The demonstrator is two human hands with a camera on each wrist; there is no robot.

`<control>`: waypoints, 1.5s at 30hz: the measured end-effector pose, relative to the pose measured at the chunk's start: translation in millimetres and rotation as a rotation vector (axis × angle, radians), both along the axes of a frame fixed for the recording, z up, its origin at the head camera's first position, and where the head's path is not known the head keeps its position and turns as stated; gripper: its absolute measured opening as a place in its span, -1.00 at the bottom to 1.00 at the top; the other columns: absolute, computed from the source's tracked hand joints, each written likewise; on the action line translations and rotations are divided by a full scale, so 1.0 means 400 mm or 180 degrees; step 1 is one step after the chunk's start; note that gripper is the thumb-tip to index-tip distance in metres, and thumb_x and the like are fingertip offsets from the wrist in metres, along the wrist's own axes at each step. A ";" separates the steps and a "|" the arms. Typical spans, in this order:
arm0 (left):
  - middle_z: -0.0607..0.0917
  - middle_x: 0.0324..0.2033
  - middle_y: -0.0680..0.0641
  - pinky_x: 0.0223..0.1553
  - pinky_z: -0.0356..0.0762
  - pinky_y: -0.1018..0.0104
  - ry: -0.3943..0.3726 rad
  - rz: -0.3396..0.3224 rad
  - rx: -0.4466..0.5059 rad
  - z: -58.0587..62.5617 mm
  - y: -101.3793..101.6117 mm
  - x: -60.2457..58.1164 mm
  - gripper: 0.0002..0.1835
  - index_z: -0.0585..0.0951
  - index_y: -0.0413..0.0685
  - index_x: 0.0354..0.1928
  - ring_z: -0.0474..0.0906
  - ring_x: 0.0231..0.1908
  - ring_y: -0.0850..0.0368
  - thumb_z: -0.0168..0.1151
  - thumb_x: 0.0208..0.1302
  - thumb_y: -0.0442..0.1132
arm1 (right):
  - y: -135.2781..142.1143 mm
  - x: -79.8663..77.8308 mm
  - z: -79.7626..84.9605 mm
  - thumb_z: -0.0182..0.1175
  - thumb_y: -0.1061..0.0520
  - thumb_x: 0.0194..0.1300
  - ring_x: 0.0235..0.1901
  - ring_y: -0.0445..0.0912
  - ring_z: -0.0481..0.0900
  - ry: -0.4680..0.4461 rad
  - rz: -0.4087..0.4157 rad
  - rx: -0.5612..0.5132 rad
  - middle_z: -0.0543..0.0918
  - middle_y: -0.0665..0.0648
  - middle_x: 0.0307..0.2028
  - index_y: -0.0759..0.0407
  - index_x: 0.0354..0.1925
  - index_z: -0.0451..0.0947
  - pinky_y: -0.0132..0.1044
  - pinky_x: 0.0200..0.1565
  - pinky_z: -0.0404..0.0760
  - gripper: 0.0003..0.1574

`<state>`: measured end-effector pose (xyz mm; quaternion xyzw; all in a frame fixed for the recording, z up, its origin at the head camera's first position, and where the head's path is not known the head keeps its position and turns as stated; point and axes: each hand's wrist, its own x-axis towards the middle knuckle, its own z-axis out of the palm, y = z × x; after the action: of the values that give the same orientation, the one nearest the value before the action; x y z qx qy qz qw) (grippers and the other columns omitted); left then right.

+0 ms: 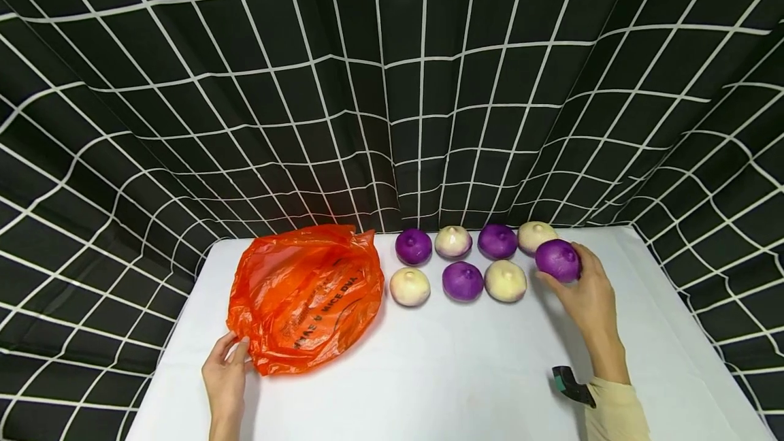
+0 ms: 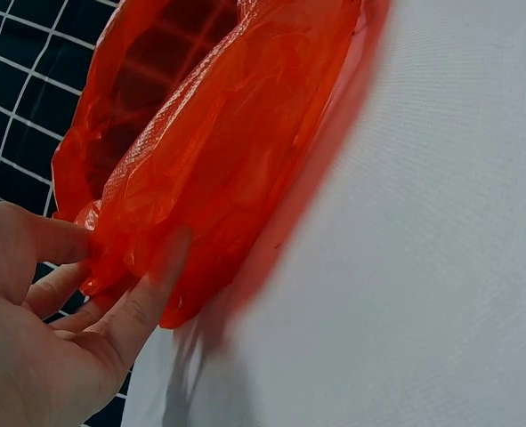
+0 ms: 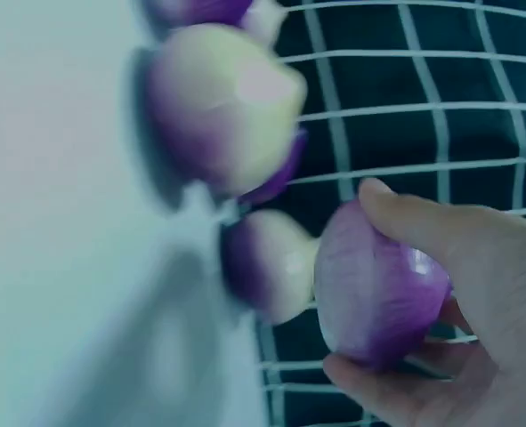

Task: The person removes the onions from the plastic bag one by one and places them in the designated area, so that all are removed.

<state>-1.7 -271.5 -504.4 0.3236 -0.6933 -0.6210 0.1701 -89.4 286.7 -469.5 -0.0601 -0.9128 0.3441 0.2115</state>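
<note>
My right hand [image 1: 591,295] grips a purple onion [image 1: 558,260] between thumb and fingers, above the right end of two rows of onions. In the right wrist view, the held onion [image 3: 378,285] is purple with a paler side. Several onions stand on the table, some purple like this one [image 1: 462,282], others cream-white with purple bases like this one [image 1: 505,281]. At the left, my left hand [image 1: 226,369] pinches the near-left edge of a red plastic bag [image 1: 331,305] with dark printed lettering. In the left wrist view, the bag [image 2: 218,169] bulges upward with its mouth spread.
A white cloth covers the table [image 1: 441,373]. Black curtain with white grid lines [image 1: 392,87] hangs along the back and both sides, touching the table's far edge. A dark device with a green patch [image 1: 572,386] is at the right wrist, beside a beige sleeve [image 1: 615,410].
</note>
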 end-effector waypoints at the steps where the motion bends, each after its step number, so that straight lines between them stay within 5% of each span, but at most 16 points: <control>1: 0.56 -0.40 0.36 -0.55 0.56 0.55 -0.0003 0.0012 -0.0003 0.000 -0.001 0.001 -0.63 0.45 -0.39 0.17 0.55 -0.47 0.50 0.14 0.36 -0.41 | 0.007 0.003 -0.012 0.57 0.13 -0.07 0.16 0.39 0.41 -0.0049 -0.0047 0.0009 0.42 0.47 0.19 0.39 0.30 0.30 0.31 0.11 0.38 0.04; 11: 0.53 -0.40 0.41 -0.54 0.56 0.54 -0.0152 -0.0069 -0.0079 -0.001 -0.009 0.018 -0.60 0.45 -0.38 0.21 0.54 -0.44 0.55 0.13 0.38 -0.38 | 0.060 0.020 -0.103 0.57 0.09 -0.04 0.09 0.48 0.43 -0.0505 0.0047 -0.0020 0.43 0.60 0.14 0.53 0.27 0.29 0.32 0.07 0.43 0.05; 18: 0.53 -0.41 0.40 -0.56 0.58 0.51 -0.0177 -0.0157 -0.0131 0.004 -0.014 0.026 -0.61 0.44 -0.40 0.20 0.55 -0.45 0.54 0.12 0.38 -0.39 | 0.079 0.038 -0.094 0.60 0.18 -0.14 0.06 0.47 0.46 -0.0340 -0.0177 0.0087 0.49 0.57 0.08 0.51 0.21 0.36 0.32 0.05 0.43 0.01; 31: 0.56 -0.33 0.37 -0.56 0.54 0.55 0.0055 -0.0060 0.0005 0.019 -0.011 0.015 -0.64 0.45 -0.35 0.16 0.57 -0.44 0.52 0.15 0.36 -0.40 | 0.028 0.034 -0.081 0.53 0.04 0.03 0.07 0.50 0.41 -0.0531 0.0187 0.0140 0.41 0.61 0.11 0.53 0.27 0.22 0.37 0.04 0.38 0.05; 38: 0.56 -0.29 0.32 -0.56 0.54 0.55 0.0139 -0.0082 0.0029 0.021 -0.007 0.015 -0.57 0.39 -0.33 0.24 0.57 -0.44 0.49 0.15 0.35 -0.43 | 0.027 0.041 -0.076 0.51 0.06 0.05 0.09 0.50 0.38 -0.0560 0.0058 0.0139 0.38 0.60 0.14 0.52 0.29 0.21 0.37 0.07 0.35 0.05; 43: 0.55 -0.30 0.28 -0.58 0.54 0.53 0.0076 -0.0194 0.0009 0.038 -0.019 0.011 -0.41 0.20 -0.17 0.40 0.55 -0.42 0.47 0.14 0.39 -0.37 | 0.029 0.045 -0.071 0.45 -0.06 0.13 0.12 0.51 0.35 -0.0742 0.0143 0.0230 0.33 0.62 0.17 0.53 0.34 0.14 0.40 0.04 0.36 0.10; 45: 0.59 -0.15 0.10 -0.54 0.51 0.58 -0.0028 -0.0267 -0.0195 0.049 -0.020 0.014 -0.34 0.09 -0.12 0.46 0.49 -0.35 0.49 0.12 0.42 -0.28 | 0.032 0.047 -0.068 0.42 -0.10 0.15 0.12 0.53 0.32 -0.0782 0.0169 0.0301 0.31 0.65 0.19 0.54 0.36 0.10 0.43 0.03 0.33 0.14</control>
<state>4.1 -279.4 -484.6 0.2917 -0.7257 -0.6046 0.1507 -70.4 299.4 -496.7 -0.0676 -0.9483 0.2962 0.0916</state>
